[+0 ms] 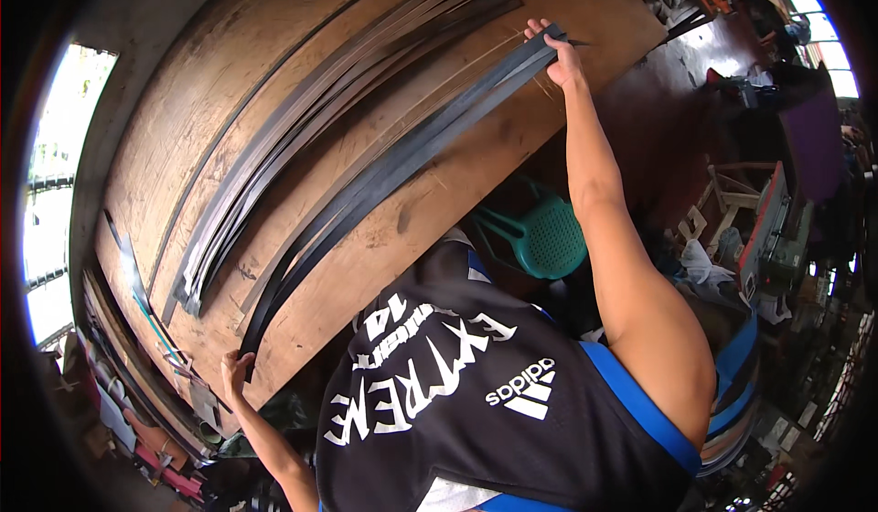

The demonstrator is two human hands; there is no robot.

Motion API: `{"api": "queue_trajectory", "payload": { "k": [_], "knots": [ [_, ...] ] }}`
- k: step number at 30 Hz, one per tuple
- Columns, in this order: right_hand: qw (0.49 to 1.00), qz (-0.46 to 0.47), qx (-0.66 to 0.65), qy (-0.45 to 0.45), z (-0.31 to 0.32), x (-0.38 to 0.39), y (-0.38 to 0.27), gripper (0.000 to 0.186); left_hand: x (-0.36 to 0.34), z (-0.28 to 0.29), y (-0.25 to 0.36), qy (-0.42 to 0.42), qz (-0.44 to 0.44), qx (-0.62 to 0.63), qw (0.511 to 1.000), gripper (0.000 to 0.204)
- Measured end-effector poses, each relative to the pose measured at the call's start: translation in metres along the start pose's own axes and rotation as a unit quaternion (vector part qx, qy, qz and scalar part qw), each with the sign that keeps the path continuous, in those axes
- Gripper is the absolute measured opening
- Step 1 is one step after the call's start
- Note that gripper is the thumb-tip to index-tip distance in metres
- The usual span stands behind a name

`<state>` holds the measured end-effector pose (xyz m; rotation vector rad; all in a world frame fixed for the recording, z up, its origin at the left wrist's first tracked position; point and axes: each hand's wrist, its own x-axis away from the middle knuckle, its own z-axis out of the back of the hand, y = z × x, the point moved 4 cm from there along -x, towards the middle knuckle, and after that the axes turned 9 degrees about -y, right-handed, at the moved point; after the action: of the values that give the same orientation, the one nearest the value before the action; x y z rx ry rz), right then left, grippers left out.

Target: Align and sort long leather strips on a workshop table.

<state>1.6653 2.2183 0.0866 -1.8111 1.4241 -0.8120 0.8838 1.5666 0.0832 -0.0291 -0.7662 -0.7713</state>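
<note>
A bundle of long, flat black strips (393, 160), leather-like in look, stretches slantwise across a wooden table. At its far right end my right hand (563, 62) grips the strips, thumb on top and fingertips showing past the far side. My left hand (237, 371) is closed at the near left end of the bundle, by the table edge; its fingers are partly hidden. Between my two hands the strips lie along the wood, slightly fanned apart. A second pile of brown and dark strips (315, 114) lies beyond them, roughly parallel.
The wooden table (439, 196) has a worn, stained top. One thin dark strip (242, 109) lies alone farther back. A green plastic chair (540, 237) stands beyond the table's near edge. At right is a cluttered floor with a wooden frame (732, 192). Scraps (137, 420) crowd the lower left.
</note>
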Motion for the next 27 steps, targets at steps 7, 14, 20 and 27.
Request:
{"api": "queue_trajectory", "payload": {
  "k": [7, 14, 20, 27],
  "knots": [
    [0.999, -0.045, 0.017, 0.026, 0.092, -0.080, 0.009, 0.043, -0.031, 0.007, 0.085, -0.006, 0.049, -0.036, 0.998, 0.032],
    [0.998, -0.050, -0.004, 0.039, 0.144, -0.130, 0.006, 0.044, -0.059, 0.013, 0.108, -0.041, 0.073, -0.048, 0.995, 0.029],
    [0.991, -0.047, 0.071, 0.102, 0.172, -0.137, -0.010, 0.047, -0.067, 0.016, 0.108, -0.083, 0.102, 0.044, 0.990, 0.019],
    [0.939, -0.071, 0.246, 0.229, 0.205, -0.136, -0.017, 0.048, -0.048, 0.024, 0.069, -0.050, 0.126, 0.012, 0.991, 0.018]
  ]
}}
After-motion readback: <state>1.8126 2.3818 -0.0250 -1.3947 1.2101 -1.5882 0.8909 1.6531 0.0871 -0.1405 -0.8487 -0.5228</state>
